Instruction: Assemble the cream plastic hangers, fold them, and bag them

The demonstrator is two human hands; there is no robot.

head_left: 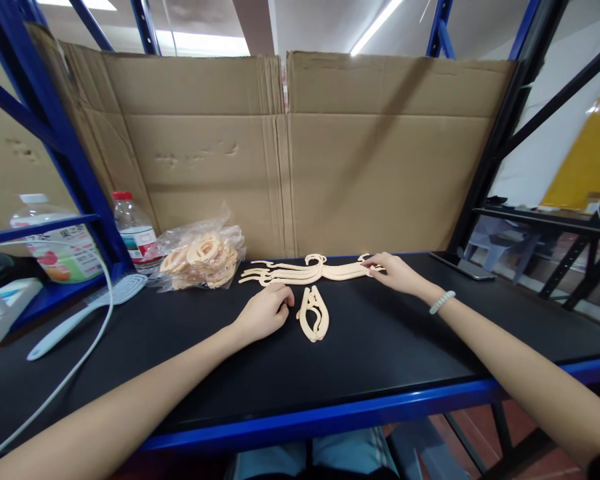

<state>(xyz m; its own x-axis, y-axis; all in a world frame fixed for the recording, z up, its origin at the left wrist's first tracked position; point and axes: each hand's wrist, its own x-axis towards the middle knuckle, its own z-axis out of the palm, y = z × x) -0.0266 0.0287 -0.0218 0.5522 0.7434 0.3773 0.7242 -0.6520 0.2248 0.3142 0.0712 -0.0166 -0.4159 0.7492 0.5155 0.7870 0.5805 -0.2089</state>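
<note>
At ten o'clock from the folded hanger (323, 312), a red-capped bottle (135, 233) and white-capped bottle (63, 260) are showing labels too blurred to read; a blue rail (40, 229) is crossing the latter. A clear bag (203, 260) is sitting nearer, a hairbrush (83, 315) lying toward nine, a phone (463, 265) toward two. Spread hangers (305, 273) are lying at twelve on the tabletop (380, 340). Just beside the folded hanger, at nine, the left hand (267, 311) is curling, its hold hidden; at two, the right hand (387, 270) is narrowing around the spread hangers' end, its grip impossible to tell.

Spread hangers (300, 275) partly behind right hand (393, 272), white cable (111, 301) cut off at left
</note>
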